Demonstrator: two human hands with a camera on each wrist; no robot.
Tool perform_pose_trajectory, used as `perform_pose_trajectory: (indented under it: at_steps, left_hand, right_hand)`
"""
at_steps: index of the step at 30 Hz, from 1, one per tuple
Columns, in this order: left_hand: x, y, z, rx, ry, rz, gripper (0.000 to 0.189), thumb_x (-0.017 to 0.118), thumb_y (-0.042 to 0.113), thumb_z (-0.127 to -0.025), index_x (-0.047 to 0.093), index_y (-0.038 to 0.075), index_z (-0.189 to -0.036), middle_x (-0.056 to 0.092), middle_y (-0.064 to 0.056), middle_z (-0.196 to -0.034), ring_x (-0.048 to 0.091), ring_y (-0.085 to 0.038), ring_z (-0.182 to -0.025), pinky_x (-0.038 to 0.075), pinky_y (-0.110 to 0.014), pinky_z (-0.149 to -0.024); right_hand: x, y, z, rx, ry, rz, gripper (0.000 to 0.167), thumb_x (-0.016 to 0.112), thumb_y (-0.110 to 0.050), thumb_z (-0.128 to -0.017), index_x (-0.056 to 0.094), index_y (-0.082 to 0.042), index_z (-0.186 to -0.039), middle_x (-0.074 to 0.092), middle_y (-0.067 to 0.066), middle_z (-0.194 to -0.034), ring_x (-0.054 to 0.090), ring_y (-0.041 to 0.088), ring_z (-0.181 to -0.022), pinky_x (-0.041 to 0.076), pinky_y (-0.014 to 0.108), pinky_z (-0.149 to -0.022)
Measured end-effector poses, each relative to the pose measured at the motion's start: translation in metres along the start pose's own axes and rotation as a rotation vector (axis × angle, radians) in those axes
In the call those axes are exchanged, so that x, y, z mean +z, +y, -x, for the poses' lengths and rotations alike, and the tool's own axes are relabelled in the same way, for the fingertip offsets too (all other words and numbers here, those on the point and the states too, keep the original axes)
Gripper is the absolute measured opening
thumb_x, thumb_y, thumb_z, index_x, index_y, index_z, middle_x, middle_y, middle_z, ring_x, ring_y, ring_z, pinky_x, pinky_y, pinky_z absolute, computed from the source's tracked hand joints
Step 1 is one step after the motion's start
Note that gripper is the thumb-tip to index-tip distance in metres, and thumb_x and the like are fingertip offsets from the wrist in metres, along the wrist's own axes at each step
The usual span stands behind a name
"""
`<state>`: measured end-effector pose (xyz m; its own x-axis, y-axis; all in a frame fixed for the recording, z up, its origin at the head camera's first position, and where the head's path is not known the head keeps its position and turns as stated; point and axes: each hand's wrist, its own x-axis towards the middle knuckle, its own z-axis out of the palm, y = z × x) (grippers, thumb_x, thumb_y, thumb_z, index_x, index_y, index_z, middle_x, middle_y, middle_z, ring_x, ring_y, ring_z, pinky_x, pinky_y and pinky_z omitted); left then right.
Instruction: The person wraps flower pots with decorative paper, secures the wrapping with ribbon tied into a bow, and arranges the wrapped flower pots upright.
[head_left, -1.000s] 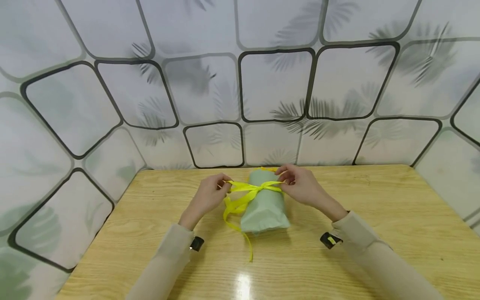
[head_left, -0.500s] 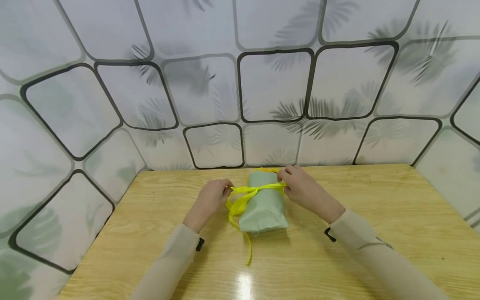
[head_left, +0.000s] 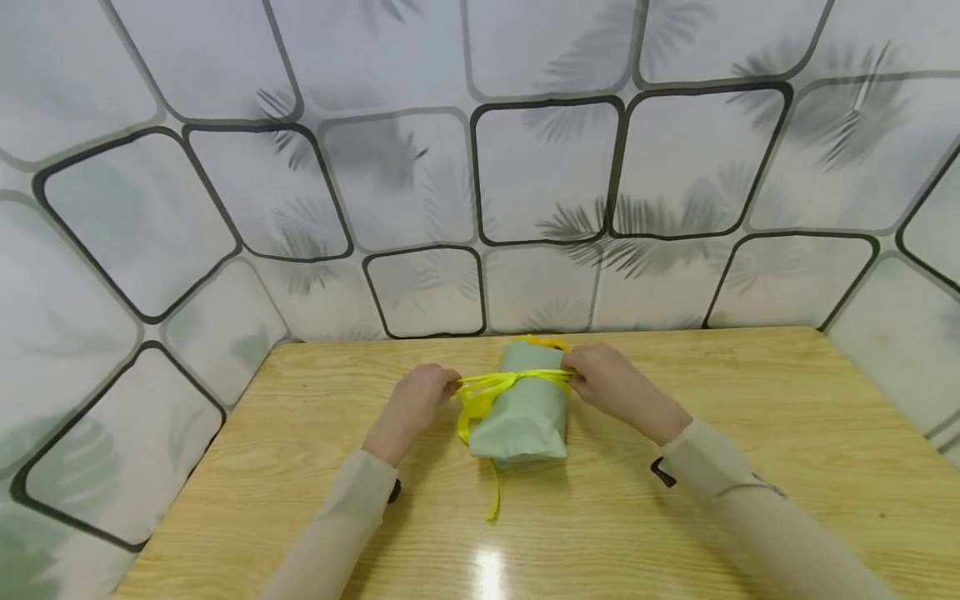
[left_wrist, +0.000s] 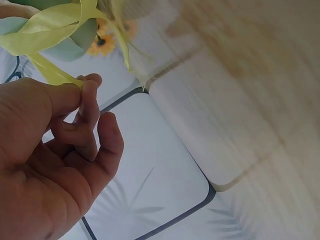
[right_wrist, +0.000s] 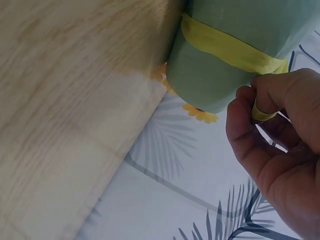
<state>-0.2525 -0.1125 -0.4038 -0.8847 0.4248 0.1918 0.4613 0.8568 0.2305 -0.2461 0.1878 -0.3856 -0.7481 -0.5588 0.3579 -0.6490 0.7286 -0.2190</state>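
Note:
A bundle wrapped in pale green paper (head_left: 525,417) lies on the wooden table, with a yellow ribbon (head_left: 517,377) knotted around its middle. On the left side, my left hand (head_left: 415,408) pinches one part of the ribbon between thumb and forefinger, as the left wrist view shows up close. My right hand (head_left: 618,389) pinches the ribbon at the bundle's right side; a short piece of it curls under the fingers (right_wrist: 242,120) in the right wrist view. Between the hands the ribbon runs nearly straight across the knot. One loose tail hangs down in front of the bundle onto the table.
Yellow-orange flowers (right_wrist: 200,113) with dark centres show at the bundle's far end. Behind the wooden table (head_left: 712,400) rises a pale wall (head_left: 555,167) patterned with rounded frames and leaves.
Both hands have turned knuckles-up while pinching the ribbon. The ribbon across the bundle has drawn straighter and narrower, and the bundle's near end has shifted slightly left.

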Motion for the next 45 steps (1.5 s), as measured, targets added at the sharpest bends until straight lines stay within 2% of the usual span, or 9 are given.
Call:
perform_pose_trajectory:
  at_steps: [7,15,22,26,30,34,37,41,45]
  left_hand:
    - [-0.003,0.0,0.004,0.037,0.011,-0.055,0.016,0.067,0.004,-0.098,0.076,0.009,-0.086,0.067,-0.007,-0.078,0.061,-0.018,-0.071,0.058,-0.036,-0.067]
    - [-0.009,-0.001,0.006,0.013,0.009,-0.095,0.018,0.066,0.008,-0.099,0.08,0.012,-0.088,0.07,-0.008,-0.08,0.062,-0.018,-0.07,0.058,-0.036,-0.065]
    - [-0.012,-0.002,0.007,-0.027,0.004,-0.085,0.016,0.067,0.01,-0.099,0.08,0.013,-0.091,0.072,-0.005,-0.084,0.066,-0.017,-0.075,0.059,-0.036,-0.067]
    - [-0.019,-0.004,0.009,-0.074,-0.043,-0.021,0.025,0.063,0.025,-0.103,0.076,0.007,-0.114,0.075,-0.009,-0.097,0.071,-0.023,-0.086,0.061,-0.041,-0.076]
    - [-0.029,-0.007,0.015,-0.135,-0.077,0.035,0.046,0.056,0.03,-0.106,0.059,-0.004,-0.138,0.074,-0.015,-0.109,0.072,-0.029,-0.095,0.06,-0.045,-0.084]
    - [-0.038,-0.007,0.025,-0.174,-0.119,0.113,0.034,0.056,0.028,-0.107,0.067,-0.002,-0.118,0.072,-0.01,-0.091,0.064,-0.019,-0.074,0.056,-0.036,-0.07]
    - [-0.036,-0.002,0.028,-0.148,-0.242,0.249,0.029,0.058,0.029,-0.106,0.071,0.003,-0.106,0.07,-0.006,-0.086,0.059,-0.013,-0.07,0.051,-0.031,-0.066]
    - [-0.023,0.005,0.027,-0.122,-0.409,0.446,0.034,0.06,0.027,-0.105,0.069,0.0,-0.123,0.075,-0.009,-0.105,0.07,-0.014,-0.084,0.058,-0.033,-0.075]
    - [-0.01,0.008,0.025,-0.174,-0.404,0.58,0.03,0.061,0.018,-0.102,0.068,-0.001,-0.125,0.077,-0.01,-0.106,0.073,-0.017,-0.088,0.058,-0.031,-0.074]
  right_hand:
    - [0.003,0.005,0.002,-0.042,0.031,0.004,0.019,0.067,0.013,-0.082,0.071,-0.005,-0.077,0.068,0.004,-0.07,0.042,0.006,-0.06,0.042,0.023,-0.057]
    - [0.007,0.009,0.006,-0.062,0.039,-0.024,0.017,0.069,0.012,-0.083,0.075,-0.003,-0.081,0.071,0.004,-0.072,0.044,0.004,-0.06,0.041,0.021,-0.056]
    - [0.01,0.009,0.006,-0.04,0.045,-0.057,0.022,0.066,0.012,-0.083,0.067,-0.007,-0.073,0.059,-0.001,-0.065,0.037,0.005,-0.06,0.034,0.021,-0.056]
    - [0.012,0.007,0.008,0.013,0.015,-0.098,0.023,0.063,0.012,-0.083,0.061,-0.009,-0.071,0.051,-0.002,-0.064,0.037,0.007,-0.061,0.034,0.022,-0.058]
    - [0.006,0.005,0.013,0.055,0.007,-0.181,0.018,0.061,0.008,-0.086,0.072,-0.006,-0.084,0.066,0.001,-0.076,0.054,0.008,-0.067,0.047,0.025,-0.062]
    - [-0.001,0.006,0.017,0.115,-0.006,-0.263,0.017,0.061,0.0,-0.095,0.075,-0.002,-0.104,0.076,0.007,-0.094,0.068,0.014,-0.08,0.057,0.029,-0.07]
    - [-0.006,0.007,0.018,0.143,0.017,-0.282,0.019,0.065,-0.008,-0.098,0.073,-0.001,-0.114,0.076,0.009,-0.1,0.071,0.018,-0.084,0.059,0.029,-0.072]
    - [-0.012,0.007,0.02,0.142,0.06,-0.301,0.028,0.069,-0.013,-0.098,0.069,0.003,-0.121,0.075,0.013,-0.106,0.072,0.023,-0.091,0.06,0.029,-0.072]
    - [-0.016,0.004,0.024,0.144,0.093,-0.299,0.031,0.068,-0.011,-0.098,0.067,0.004,-0.125,0.073,0.018,-0.114,0.071,0.028,-0.098,0.061,0.031,-0.075]
